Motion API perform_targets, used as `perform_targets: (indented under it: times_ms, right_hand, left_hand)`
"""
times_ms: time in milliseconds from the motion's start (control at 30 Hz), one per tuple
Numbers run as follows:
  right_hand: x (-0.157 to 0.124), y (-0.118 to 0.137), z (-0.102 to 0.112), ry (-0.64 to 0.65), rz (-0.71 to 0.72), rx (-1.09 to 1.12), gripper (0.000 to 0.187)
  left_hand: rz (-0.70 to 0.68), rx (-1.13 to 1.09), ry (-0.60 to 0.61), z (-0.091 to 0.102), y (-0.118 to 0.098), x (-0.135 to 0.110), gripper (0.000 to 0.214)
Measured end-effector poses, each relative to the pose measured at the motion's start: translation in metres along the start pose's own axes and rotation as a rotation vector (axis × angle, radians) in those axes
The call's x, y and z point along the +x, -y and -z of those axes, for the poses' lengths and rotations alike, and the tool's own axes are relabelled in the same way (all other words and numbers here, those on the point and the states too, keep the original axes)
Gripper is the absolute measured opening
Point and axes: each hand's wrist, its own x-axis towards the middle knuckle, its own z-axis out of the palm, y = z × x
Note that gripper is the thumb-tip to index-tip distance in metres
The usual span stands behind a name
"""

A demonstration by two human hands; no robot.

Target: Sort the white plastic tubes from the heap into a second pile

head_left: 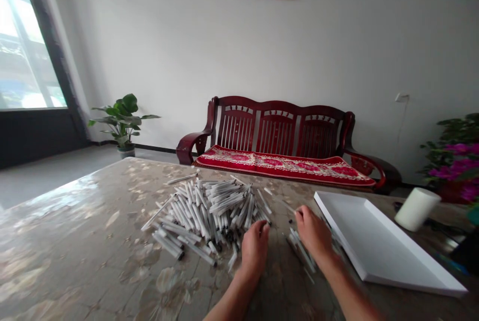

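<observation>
A heap of several white pens or thin tubes [209, 208] lies on the glossy patterned table [75, 241]. My left hand [254, 248] rests at the heap's right edge with its fingers curled down onto the pens there. My right hand [312, 231] sits just to the right, knuckles up, fingers bent over a small bunch of the same white pens [299, 251] lying beside it. What the fingers of either hand grip is hidden under the hands.
A flat white box lid or tray [377, 246] lies at the table's right, with a white cylinder [417, 208] behind it. Beyond the table stand a red wooden bench [280, 146], a potted plant [123, 121] and pink flowers [458, 161].
</observation>
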Motion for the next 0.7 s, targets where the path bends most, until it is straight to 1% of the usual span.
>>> perform_targets:
  times_ms: [67, 133, 200, 267, 400, 500, 600, 700]
  right_hand:
    - [-0.017, -0.001, -0.001, 0.037, 0.064, 0.235, 0.024]
    - [-0.034, 0.001, -0.007, 0.055, 0.112, 0.389, 0.025]
    - [-0.047, 0.004, -0.012, 0.068, 0.137, 0.513, 0.025]
    - [-0.053, 0.006, -0.014, 0.085, 0.114, 0.613, 0.03]
    - [-0.052, 0.004, -0.015, 0.14, 0.004, 0.685, 0.045]
    - [-0.049, -0.002, -0.018, 0.165, -0.022, 0.707, 0.049]
    - [-0.051, -0.006, -0.021, 0.122, 0.005, 0.726, 0.046]
    - [-0.054, -0.006, -0.02, 0.062, 0.067, 0.731, 0.036]
  left_hand:
    - [0.068, -0.214, 0.004, -0.002, 0.0, 0.003, 0.039]
    - [0.118, -0.43, 0.001, -0.004, -0.001, 0.006, 0.048]
    - [0.168, -0.588, -0.007, -0.005, -0.003, 0.007, 0.05]
    - [0.227, -0.679, -0.008, -0.005, -0.004, 0.008, 0.049]
    - [0.303, -0.789, 0.013, -0.004, -0.004, 0.006, 0.049]
    - [0.321, -0.802, 0.032, -0.004, -0.006, 0.003, 0.051]
    - [0.326, -0.776, 0.018, -0.006, -0.007, 0.0, 0.051]
    - [0.337, -0.77, -0.033, -0.008, -0.006, -0.002, 0.053]
